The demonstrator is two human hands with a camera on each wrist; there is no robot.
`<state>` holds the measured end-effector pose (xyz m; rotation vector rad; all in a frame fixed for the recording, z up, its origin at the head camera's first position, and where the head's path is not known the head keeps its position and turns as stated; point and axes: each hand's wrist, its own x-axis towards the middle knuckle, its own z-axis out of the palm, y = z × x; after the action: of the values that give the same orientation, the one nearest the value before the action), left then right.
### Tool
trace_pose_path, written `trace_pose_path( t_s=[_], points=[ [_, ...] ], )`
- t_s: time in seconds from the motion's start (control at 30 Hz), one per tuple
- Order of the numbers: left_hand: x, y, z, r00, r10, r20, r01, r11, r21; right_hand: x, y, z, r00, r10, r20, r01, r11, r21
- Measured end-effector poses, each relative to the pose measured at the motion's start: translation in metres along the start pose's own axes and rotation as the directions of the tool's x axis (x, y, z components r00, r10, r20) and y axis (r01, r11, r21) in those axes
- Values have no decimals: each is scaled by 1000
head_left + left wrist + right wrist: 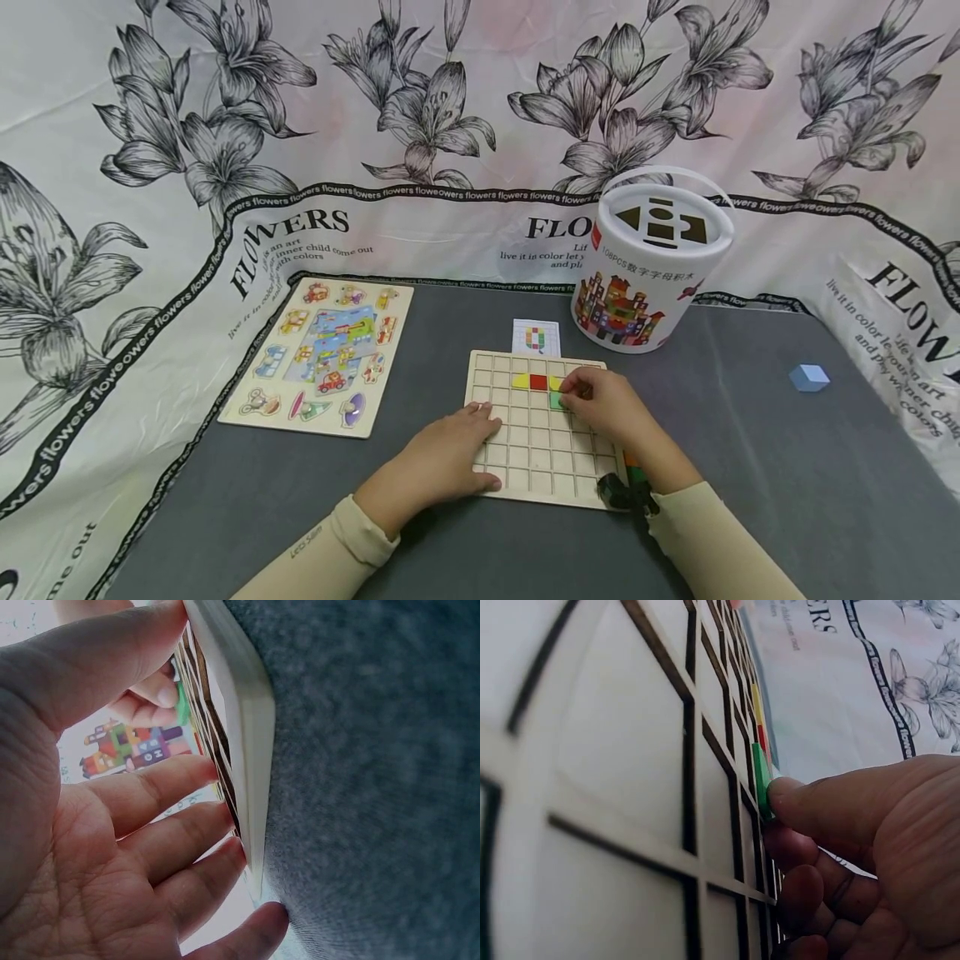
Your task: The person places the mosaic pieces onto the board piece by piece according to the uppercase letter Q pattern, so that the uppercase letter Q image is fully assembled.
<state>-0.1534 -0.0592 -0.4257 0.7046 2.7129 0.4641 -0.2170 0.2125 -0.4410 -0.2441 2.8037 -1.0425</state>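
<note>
A wooden grid board lies flat on the grey table. In its second row from the top sit a yellow tile, a red tile and, partly behind fingers, another yellow piece. My right hand pinches a green tile between thumb and forefinger, just below that second yellow piece. My left hand rests at the board's left edge with its fingers spread; in the left wrist view they touch the board's side. Beyond the board lies a small pattern card.
A white lidded bucket stands behind the board at right. To the left lies a wooden picture puzzle. A blue cube sits far right. Several coloured blocks, partly hidden by my right wrist, lie beside the board.
</note>
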Motion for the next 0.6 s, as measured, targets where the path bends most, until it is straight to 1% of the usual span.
trace_pose_path(
  t_s=[0.1, 0.2, 0.3, 0.43, 0.5, 0.6],
  points=[
    [0, -1, 0, 1000, -5, 1, 5, 1000, 3, 0, -1, -1, 1000, -10, 7, 10, 1000, -10],
    [0, -1, 0, 1000, -7, 2, 7, 1000, 1, -2, -3, -7, 1000, -7, 5, 7, 1000, 7],
    [0, 0, 0, 1000, -3, -2, 3, 1000, 2, -6, -4, -21, 1000, -6, -30, 6, 1000, 8],
    [0, 0, 0, 1000, 1, -4, -1, 1000, 3, -14, 0, -43, 997, 20, -79, -21, 1000, -12],
    [0, 0, -1, 1000, 1, -2, -1, 1000, 2, -20, 5, -51, 996, 37, -75, -39, 999, -25],
    [0, 0, 0, 1000, 0, 1, 0, 1000, 1, -32, 17, -57, 999, 38, -35, -40, 997, -68]
  ],
)
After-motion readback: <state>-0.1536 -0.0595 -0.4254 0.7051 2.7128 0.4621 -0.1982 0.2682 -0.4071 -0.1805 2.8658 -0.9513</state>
